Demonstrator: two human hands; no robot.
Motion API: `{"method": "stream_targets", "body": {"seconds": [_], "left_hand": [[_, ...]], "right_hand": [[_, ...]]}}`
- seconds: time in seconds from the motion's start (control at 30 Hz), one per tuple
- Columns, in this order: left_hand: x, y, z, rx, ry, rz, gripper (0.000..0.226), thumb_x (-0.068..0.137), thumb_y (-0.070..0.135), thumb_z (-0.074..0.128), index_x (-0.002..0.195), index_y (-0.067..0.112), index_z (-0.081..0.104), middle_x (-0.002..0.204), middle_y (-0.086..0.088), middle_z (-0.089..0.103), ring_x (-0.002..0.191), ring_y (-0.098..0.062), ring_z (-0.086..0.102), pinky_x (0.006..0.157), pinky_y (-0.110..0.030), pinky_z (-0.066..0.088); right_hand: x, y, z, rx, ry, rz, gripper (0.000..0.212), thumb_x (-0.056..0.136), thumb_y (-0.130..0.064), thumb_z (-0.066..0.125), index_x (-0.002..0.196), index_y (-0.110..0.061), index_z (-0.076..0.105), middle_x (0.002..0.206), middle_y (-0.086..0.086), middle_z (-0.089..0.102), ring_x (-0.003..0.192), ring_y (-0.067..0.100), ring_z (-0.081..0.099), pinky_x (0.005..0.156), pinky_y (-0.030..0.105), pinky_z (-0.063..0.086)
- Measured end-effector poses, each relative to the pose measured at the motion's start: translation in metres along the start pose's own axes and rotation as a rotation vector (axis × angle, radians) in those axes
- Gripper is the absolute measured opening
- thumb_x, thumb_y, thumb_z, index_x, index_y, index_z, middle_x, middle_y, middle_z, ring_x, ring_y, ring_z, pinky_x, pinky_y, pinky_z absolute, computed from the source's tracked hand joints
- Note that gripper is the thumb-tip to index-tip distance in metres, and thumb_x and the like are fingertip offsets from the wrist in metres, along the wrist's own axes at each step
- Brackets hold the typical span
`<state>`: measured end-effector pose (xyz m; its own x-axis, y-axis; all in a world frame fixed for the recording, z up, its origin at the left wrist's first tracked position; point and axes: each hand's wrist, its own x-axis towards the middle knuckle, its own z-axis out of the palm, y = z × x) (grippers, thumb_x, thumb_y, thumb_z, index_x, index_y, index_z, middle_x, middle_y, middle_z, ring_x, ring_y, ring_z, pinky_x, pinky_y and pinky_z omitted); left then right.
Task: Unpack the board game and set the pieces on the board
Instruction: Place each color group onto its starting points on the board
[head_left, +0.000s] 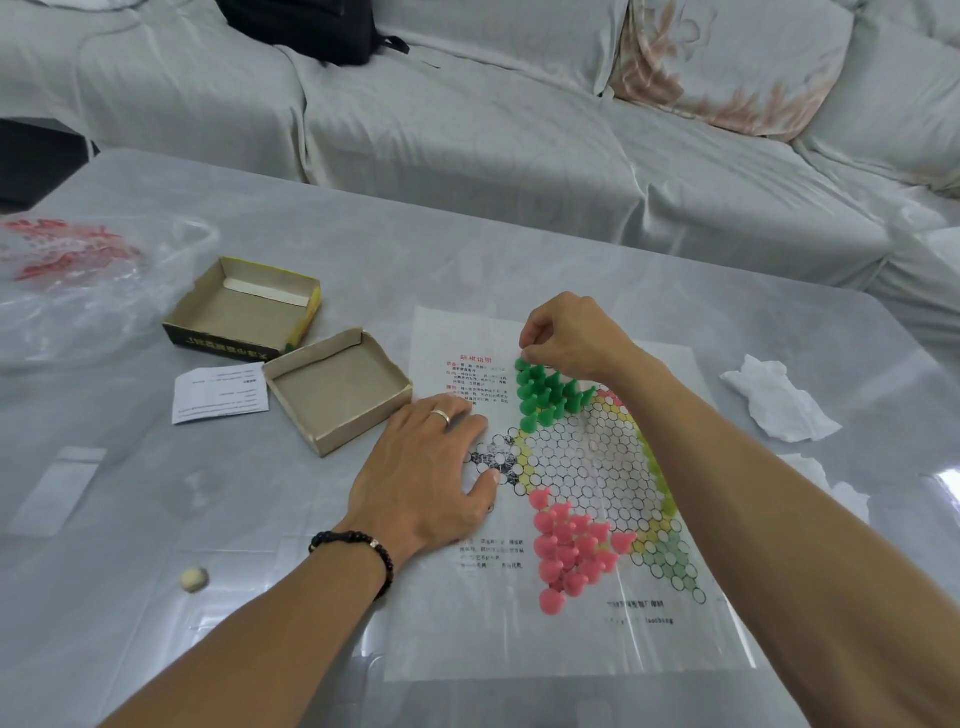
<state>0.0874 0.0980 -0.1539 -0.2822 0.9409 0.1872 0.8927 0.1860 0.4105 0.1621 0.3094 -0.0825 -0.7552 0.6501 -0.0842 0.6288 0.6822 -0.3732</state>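
Two bare forearms reach in from the bottom edge over a grey, glossy surface (156, 519). On it lies the board (582, 519), a thin printed sheet with a star of hexagon cells and blocks of red and black text. A left hand (431, 478), with a ring on one finger and a dark bead bracelet (358, 553) at the wrist, lies flat on the sheet's left edge, its fingers (467, 426) spread wide and holding nothing. At the far point of the star, the right hand (571, 338) hangs with its fingers (530, 338) pinched narrow at the topmost of the green pieces (545, 389); whether they actually grip that piece cannot be told. Those green pieces stand packed in a triangle on the board's upper left point. Nearer the camera, the pink pieces (571, 551) fill the lower left point in the same way. Left of the board sit two open cardboard box halves, the plain tray (337, 389) just beside the sheet and the printed lid (244, 312) behind it, with a small paper slip (221, 392) next to them. A clear plastic bag (78, 270) with red print lies at the far left, a crumpled tissue (779, 400) lies to the right, and a small pale die-like cube (194, 578) rests near the left forearm.
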Motion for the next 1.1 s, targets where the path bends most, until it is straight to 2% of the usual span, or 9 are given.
{"method": "stream_targets", "body": {"seconds": [0.17,0.3,0.43,0.53,0.6,0.77,0.9,1.03,1.1], "left_hand": [[0.0,0.001,-0.001,-0.003,0.002,0.006,0.044,0.084,0.053,0.046,0.119,0.027,0.051,0.132,0.007,0.044,0.128,-0.013,0.033,0.111,-0.03,0.022],[-0.001,0.001,-0.003,-0.032,0.007,0.006,0.048,0.087,0.05,0.039,0.126,0.025,0.052,0.137,0.005,0.043,0.131,-0.012,0.03,0.113,-0.029,0.018],[-0.001,0.001,-0.007,-0.078,-0.018,0.008,0.061,0.08,0.045,0.03,0.133,0.021,0.05,0.141,0.004,0.042,0.132,-0.011,0.028,0.113,-0.029,0.017],[-0.001,0.001,-0.008,-0.097,-0.037,-0.005,0.066,0.075,0.04,0.036,0.138,0.021,0.045,0.144,0.005,0.039,0.136,-0.011,0.024,0.115,-0.027,0.013],[-0.001,-0.001,-0.007,-0.088,-0.056,0.0,0.059,0.075,0.034,0.045,0.132,0.02,0.051,0.146,0.006,0.036,0.139,-0.01,0.019,0.113,-0.024,0.008],[0.002,-0.005,-0.011,-0.158,-0.086,-0.013,0.037,0.079,0.029,0.058,0.113,0.016,0.062,0.135,0.006,0.043,0.129,-0.013,0.033,0.104,-0.022,0.026],[0.002,-0.007,-0.018,-0.089,-0.155,0.057,0.037,0.089,0.034,0.052,0.122,0.017,0.057,0.138,0.004,0.041,0.129,-0.014,0.033,0.106,-0.025,0.029],[-0.009,-0.004,-0.024,-0.059,-0.121,0.115,0.042,0.097,0.033,0.04,0.134,0.016,0.046,0.142,-0.002,0.044,0.137,-0.019,0.029,0.11,-0.027,0.024],[-0.021,-0.005,-0.032,-0.049,-0.063,0.12,0.046,0.093,0.035,0.036,0.13,0.014,0.052,0.134,-0.004,0.052,0.133,-0.022,0.038,0.106,-0.03,0.032]], "right_hand": [[0.002,0.0,0.003,-0.013,-0.025,0.019,0.005,0.081,-0.01,0.071,0.082,-0.014,0.073,0.079,-0.004,0.07,0.077,0.012,0.068,0.071,0.03,0.06],[0.002,0.0,0.001,-0.003,-0.032,0.021,0.006,0.081,-0.014,0.073,0.087,-0.015,0.074,0.083,-0.005,0.07,0.08,0.01,0.067,0.072,0.024,0.057],[-0.001,-0.002,-0.004,0.005,0.026,0.012,0.012,0.087,-0.017,0.064,0.092,-0.014,0.074,0.087,-0.003,0.071,0.082,0.009,0.065,0.073,0.022,0.053],[-0.008,-0.005,-0.006,-0.005,0.053,0.01,0.016,0.089,-0.018,0.06,0.093,-0.013,0.074,0.089,-0.001,0.072,0.08,0.011,0.065,0.072,0.023,0.053],[-0.016,-0.008,-0.006,-0.01,0.081,0.001,0.017,0.09,-0.018,0.058,0.094,-0.012,0.074,0.088,0.0,0.072,0.08,0.013,0.066,0.074,0.026,0.054],[-0.039,-0.013,-0.011,-0.015,0.119,0.001,0.019,0.091,-0.017,0.057,0.097,-0.01,0.073,0.09,0.001,0.072,0.082,0.015,0.065,0.076,0.027,0.055],[-0.055,-0.021,-0.007,-0.011,0.12,0.003,0.018,0.091,-0.019,0.057,0.098,-0.012,0.072,0.091,0.001,0.072,0.081,0.013,0.066,0.078,0.03,0.057],[-0.074,-0.03,0.004,-0.01,0.116,0.004,0.019,0.089,-0.019,0.055,0.097,-0.014,0.072,0.093,-0.001,0.072,0.084,0.013,0.065,0.08,0.032,0.055],[-0.086,-0.039,0.011,-0.02,0.117,-0.016,0.02,0.09,-0.018,0.054,0.099,-0.013,0.072,0.099,-0.001,0.072,0.09,0.014,0.063,0.083,0.03,0.052]]}}
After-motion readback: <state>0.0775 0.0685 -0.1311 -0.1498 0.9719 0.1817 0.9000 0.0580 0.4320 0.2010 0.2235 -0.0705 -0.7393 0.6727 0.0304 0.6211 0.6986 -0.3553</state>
